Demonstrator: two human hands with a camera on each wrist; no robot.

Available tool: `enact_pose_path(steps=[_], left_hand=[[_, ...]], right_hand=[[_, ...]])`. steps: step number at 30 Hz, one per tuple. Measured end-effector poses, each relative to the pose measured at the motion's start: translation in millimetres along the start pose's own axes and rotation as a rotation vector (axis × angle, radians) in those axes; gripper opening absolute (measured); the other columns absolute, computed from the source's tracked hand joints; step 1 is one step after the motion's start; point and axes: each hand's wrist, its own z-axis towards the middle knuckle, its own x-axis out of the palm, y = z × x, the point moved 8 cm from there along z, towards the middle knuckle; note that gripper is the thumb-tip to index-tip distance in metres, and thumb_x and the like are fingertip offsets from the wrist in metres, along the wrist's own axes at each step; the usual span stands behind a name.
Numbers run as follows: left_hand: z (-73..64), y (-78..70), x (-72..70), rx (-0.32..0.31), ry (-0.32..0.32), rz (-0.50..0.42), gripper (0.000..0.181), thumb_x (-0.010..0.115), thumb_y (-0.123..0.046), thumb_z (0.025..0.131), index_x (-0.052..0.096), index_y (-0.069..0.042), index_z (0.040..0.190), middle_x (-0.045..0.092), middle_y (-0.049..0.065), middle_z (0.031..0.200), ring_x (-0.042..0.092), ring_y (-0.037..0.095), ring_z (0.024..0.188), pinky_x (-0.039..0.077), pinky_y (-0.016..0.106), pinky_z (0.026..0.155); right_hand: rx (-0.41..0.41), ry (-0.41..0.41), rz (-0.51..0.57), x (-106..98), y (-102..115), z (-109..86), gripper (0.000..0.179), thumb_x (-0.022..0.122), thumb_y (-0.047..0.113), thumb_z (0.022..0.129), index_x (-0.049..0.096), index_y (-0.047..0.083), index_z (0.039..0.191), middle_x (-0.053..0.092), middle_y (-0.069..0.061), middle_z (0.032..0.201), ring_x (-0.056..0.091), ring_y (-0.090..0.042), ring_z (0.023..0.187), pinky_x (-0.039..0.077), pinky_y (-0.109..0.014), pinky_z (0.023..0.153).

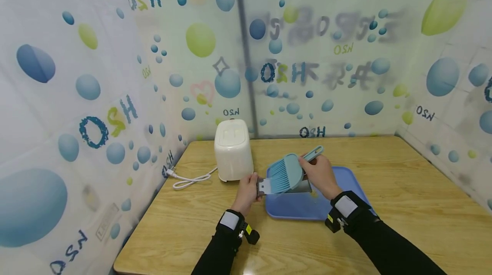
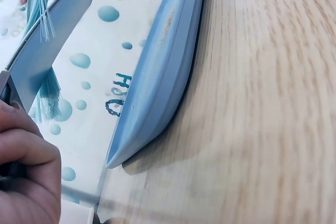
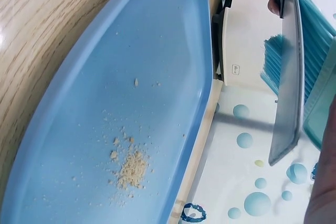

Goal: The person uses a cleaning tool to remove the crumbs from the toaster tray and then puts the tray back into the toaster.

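Above the tray (image 1: 296, 213), the brush (image 1: 294, 171) slants in the head view, its long axis running from handle tip at upper right to bristles at lower left, which lie against the blade (image 1: 305, 187), itself stretched rightward from its handle. The left hand (image 1: 245, 194) grips the blade's handle with curled fingers, and the right hand (image 1: 322, 176) pinches the brush near its head. Both forearms reach forward and angle inward, wrists raised off the table (image 1: 184, 232).
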Motion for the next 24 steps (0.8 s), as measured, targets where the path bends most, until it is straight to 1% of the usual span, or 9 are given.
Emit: enact_pose_path(steps=[3, 9, 16, 19, 21, 24], left_hand=[[0.7, -0.1, 0.4, -0.002, 0.007, -0.006, 0.039, 0.04, -0.029, 0.112, 0.06, 0.004, 0.116, 0.057, 0.008, 0.081, 0.05, 0.011, 0.051, 0.044, 0.019, 0.043], [2.8, 1.2, -0.3, -0.005, 0.019, -0.018, 0.04, 0.039, -0.03, 0.113, 0.06, 0.004, 0.116, 0.057, 0.007, 0.079, 0.049, 0.01, 0.049, 0.044, 0.019, 0.043], [3.4, 1.1, -0.8, 0.0, 0.017, -0.023, 0.039, 0.039, -0.029, 0.112, 0.06, 0.004, 0.114, 0.057, 0.007, 0.077, 0.048, 0.01, 0.048, 0.044, 0.018, 0.043], [3.4, 0.1, -0.1, 0.006, 0.018, -0.013, 0.039, 0.039, -0.029, 0.112, 0.061, 0.004, 0.114, 0.057, 0.007, 0.075, 0.048, 0.009, 0.047, 0.044, 0.018, 0.043], [3.7, 0.3, 0.0, 0.0, 0.016, -0.017, 0.039, 0.039, -0.028, 0.112, 0.061, 0.004, 0.114, 0.057, 0.007, 0.075, 0.048, 0.009, 0.047, 0.044, 0.019, 0.043], [4.7, 0.7, -0.3, 0.004, 0.013, -0.029, 0.039, 0.039, -0.028, 0.112, 0.061, 0.005, 0.115, 0.057, 0.007, 0.075, 0.049, 0.009, 0.047, 0.044, 0.018, 0.042]], right_hand=[[0.0, -0.008, -0.001, -3, 0, 0.7, 0.036, 0.057, 0.027, 0.106, 0.061, -0.004, 0.124, 0.069, -0.024, 0.106, 0.071, -0.019, 0.079, 0.061, -0.033, 0.066], [-0.005, -0.017, -0.011, -8, -2, 1.6, 0.038, 0.057, 0.028, 0.106, 0.06, -0.005, 0.125, 0.069, -0.025, 0.108, 0.071, -0.019, 0.08, 0.061, -0.033, 0.067], [-0.008, -0.022, -0.029, -18, -2, 0.5, 0.041, 0.057, 0.031, 0.106, 0.06, -0.005, 0.127, 0.069, -0.024, 0.107, 0.071, -0.019, 0.08, 0.062, -0.036, 0.068], [-0.008, -0.024, -0.034, -22, -2, 0.0, 0.041, 0.057, 0.031, 0.106, 0.059, -0.005, 0.126, 0.069, -0.025, 0.107, 0.071, -0.019, 0.078, 0.061, -0.034, 0.067], [-0.008, -0.026, -0.04, -24, -2, 0.2, 0.042, 0.057, 0.031, 0.106, 0.059, -0.006, 0.126, 0.068, -0.025, 0.106, 0.071, -0.018, 0.077, 0.061, -0.031, 0.065], [-0.012, -0.029, -0.042, -28, -2, 0.5, 0.042, 0.057, 0.03, 0.106, 0.059, -0.006, 0.126, 0.068, -0.026, 0.107, 0.071, -0.017, 0.076, 0.06, -0.03, 0.064]])
